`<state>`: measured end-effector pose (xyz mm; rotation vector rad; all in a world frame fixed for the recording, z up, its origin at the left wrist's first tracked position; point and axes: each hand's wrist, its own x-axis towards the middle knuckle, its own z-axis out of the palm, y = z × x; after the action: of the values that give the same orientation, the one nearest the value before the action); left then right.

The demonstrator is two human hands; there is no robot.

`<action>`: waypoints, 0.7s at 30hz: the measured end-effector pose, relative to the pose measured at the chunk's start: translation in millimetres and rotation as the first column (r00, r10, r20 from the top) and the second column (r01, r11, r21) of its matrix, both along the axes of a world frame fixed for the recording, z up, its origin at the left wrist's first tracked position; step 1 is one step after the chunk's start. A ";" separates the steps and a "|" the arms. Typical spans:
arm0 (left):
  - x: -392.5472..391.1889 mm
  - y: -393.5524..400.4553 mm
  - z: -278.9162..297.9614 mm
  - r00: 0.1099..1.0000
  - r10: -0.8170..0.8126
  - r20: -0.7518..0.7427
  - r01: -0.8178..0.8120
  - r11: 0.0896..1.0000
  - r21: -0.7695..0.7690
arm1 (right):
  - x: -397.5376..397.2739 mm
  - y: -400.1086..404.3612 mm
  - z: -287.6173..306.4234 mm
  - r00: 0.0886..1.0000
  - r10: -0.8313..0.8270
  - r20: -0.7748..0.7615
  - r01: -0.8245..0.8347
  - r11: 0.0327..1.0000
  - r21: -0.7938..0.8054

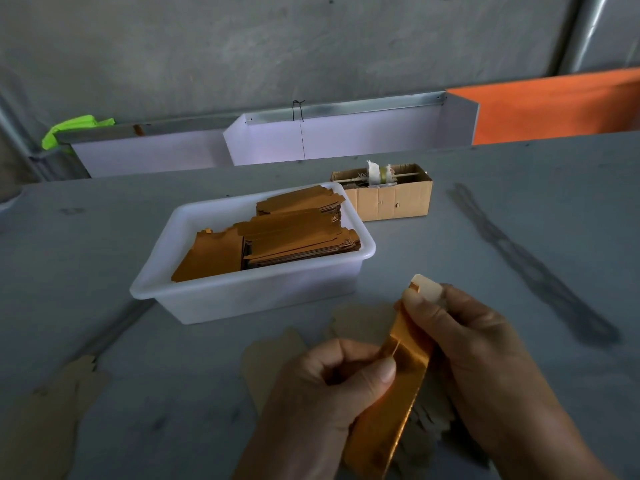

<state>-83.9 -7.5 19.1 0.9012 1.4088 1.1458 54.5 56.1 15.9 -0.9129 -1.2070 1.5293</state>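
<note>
Far up and left of the grip, a green scrap (72, 128) sits at the end of a white trough (346, 136) along the wall. Down-left of the grip, flat pale cutouts (59, 403) lie on the grey table (519, 188).

Up and left of the grip stands a white tub (242, 299), apart from both hands. Stacks of brown blanks (294, 233) lie in it, some leaning toward its left end.

The left hand (325, 382) is curled. Its thumb presses the middle of a shiny gold strip (388, 417) against the fingers tucked under it, so it pinches the strip at its left edge.

The strip is held above the table between the two hands. It runs slantwise from the lower middle of the view up and right to the right thumb. A crease runs along its upper part.

The right hand (478, 341) pinches the strip's upper end, thumb on top and fingers behind. A pale tab (427, 289) sticks out just past the thumb tip.

Beyond the grip, behind the tub's right end, is an open cardboard box (391, 202) with a white roll (377, 173) on a thin stick across its top. Far up and right, an orange panel (554, 105) meets the trough's right end.
</note>
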 end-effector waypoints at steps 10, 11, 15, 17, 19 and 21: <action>5.4 -7.0 10.5 0.989 -0.092 -0.117 0.107 0.985 0.133 | 12.8 -0.3 22.0 0.975 0.005 0.220 -0.036 0.990 0.138; 4.7 -9.5 10.0 0.989 -0.111 -0.096 0.123 0.983 0.134 | 13.0 -4.5 23.7 0.971 -0.019 0.238 -0.021 0.986 0.168; 3.6 -22.8 -1.7 0.981 -0.191 0.039 0.189 0.981 0.044 | 15.6 -25.5 15.4 0.950 -0.055 0.308 -0.001 0.984 0.178; 6.0 -30.0 -9.8 0.980 -0.163 0.117 0.164 0.986 -0.002 | 17.4 -35.3 11.2 0.946 -0.044 0.321 -0.002 0.990 0.143; 8.6 -34.4 -15.6 0.983 -0.118 0.138 0.125 0.991 -0.046 | 21.1 -43.0 11.5 0.943 -0.049 0.329 0.002 0.990 0.143; 11.8 -37.0 -16.6 0.975 -0.077 0.208 0.091 0.994 -0.059 | 26.9 -49.9 17.5 0.929 -0.098 0.357 0.015 0.973 0.228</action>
<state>-72.1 -44.5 2.4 0.7636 1.2229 1.0877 81.4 6.2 33.4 -1.1025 -1.5682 1.1769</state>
